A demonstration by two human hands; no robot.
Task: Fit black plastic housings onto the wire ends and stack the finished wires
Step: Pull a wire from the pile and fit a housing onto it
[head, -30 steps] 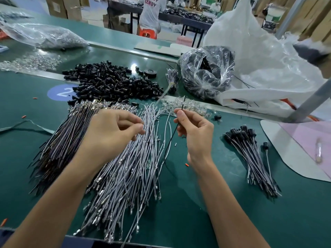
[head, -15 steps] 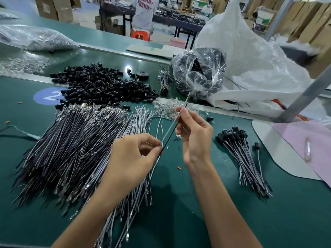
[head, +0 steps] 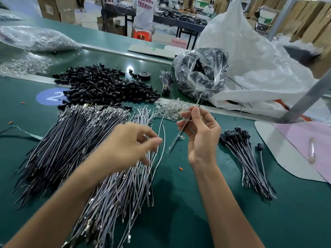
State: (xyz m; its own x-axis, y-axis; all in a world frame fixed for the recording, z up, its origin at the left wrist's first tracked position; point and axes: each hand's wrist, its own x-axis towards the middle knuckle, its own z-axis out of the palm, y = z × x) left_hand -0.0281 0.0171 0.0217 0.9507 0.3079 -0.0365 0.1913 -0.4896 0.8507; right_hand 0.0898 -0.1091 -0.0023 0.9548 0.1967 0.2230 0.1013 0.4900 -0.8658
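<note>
Main thing that could go wrong: the wire (head: pixel 175 142) is only pinched partway along by the thumb and fingertips of the right hand (head: pixel 200 138). That leaves a long stretch hanging free below the grip (it's blurred, so it's probably wobbling). If a housing gets pushed on while that end is loose, the terminal could be bent or seated crooked. If the pinch is relaxed, the wire could be dropped into the pile of bare wires (head: pixel 71 144) down-left of the grip and lost among lookalikes.

The left hand (head: pixel 129 145) is seen left of the grip, apart from the wire. Its fingers are curled toward the thumb, but it's too blurred to tell whether anything is pinched.

The wire looks like a thin grey-and-dark lead held tilted, with its top end poking out above the fingertips. No housing can be made out on it. The black housings (head: pixel 107 86) are heaped up-left of the grip, and the finished wires (head: pixel 245 158) are stacked off to its right with their caps bunched together.
</note>
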